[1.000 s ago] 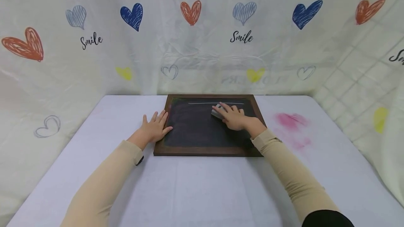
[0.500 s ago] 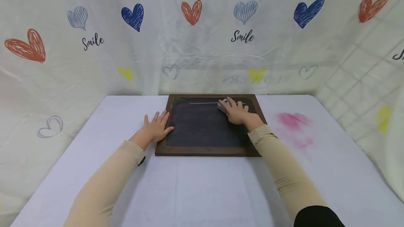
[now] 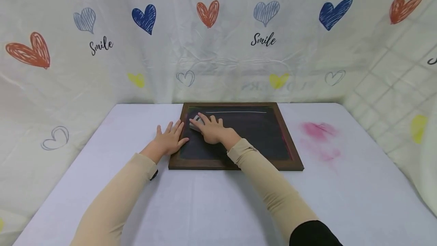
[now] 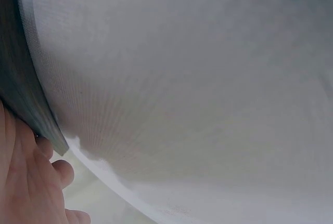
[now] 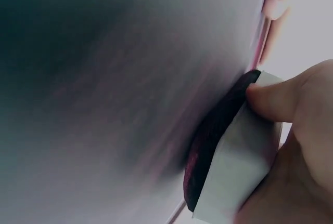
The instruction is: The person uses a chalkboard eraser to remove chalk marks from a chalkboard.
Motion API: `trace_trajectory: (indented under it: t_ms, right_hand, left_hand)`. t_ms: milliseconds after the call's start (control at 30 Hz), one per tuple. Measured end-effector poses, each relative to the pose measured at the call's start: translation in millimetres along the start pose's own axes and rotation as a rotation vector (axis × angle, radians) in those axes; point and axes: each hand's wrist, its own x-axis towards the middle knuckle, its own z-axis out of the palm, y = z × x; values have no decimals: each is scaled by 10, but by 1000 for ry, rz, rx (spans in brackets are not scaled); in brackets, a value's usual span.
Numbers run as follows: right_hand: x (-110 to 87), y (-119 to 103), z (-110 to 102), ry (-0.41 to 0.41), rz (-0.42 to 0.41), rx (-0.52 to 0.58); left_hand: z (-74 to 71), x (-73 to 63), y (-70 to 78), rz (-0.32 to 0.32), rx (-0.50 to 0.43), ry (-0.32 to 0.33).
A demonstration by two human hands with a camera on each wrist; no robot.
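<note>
A small chalkboard point(image 3: 254, 137) in a brown wooden frame lies flat on the table. My right hand point(image 3: 213, 130) grips a chalkboard eraser point(image 5: 234, 169), with its dark felt side against the board's upper left part. In the right wrist view the thumb lies along the eraser's pale body, and faint pink smears show on the board. Fingers spread, my left hand point(image 3: 166, 141) rests on the left side of the frame, its thumb reaching over the edge. A thin white chalk line point(image 3: 235, 112) runs near the top of the board.
White cloth covers the table point(image 3: 205, 204). Pink powdery stains point(image 3: 319, 132) mark it to the right of the board. Behind stands a pale curtain point(image 3: 228, 52) printed with hearts and "Smile".
My right hand has swept the eraser from the board's upper right to its upper left. The left hand stays in place on the frame.
</note>
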Motion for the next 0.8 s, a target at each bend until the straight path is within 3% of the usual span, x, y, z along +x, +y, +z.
trace_trajectory:
  t_ms: [133, 233, 433, 800]
  right_hand:
    - [7, -51, -20, -11, -9, -14]
    - [6, 49, -24, -8, -2, 8]
    - [-57, 452, -41, 9, 68, 80]
    - [-492, 1254, -98, 52, 207, 121]
  left_hand:
    - [2, -2, -8, -1, 6, 2]
    - [10, 6, -14, -1, 15, -4]
    - [-1, 3, -9, 7, 3, -9]
    - [-49, -34, 0, 8, -3, -23]
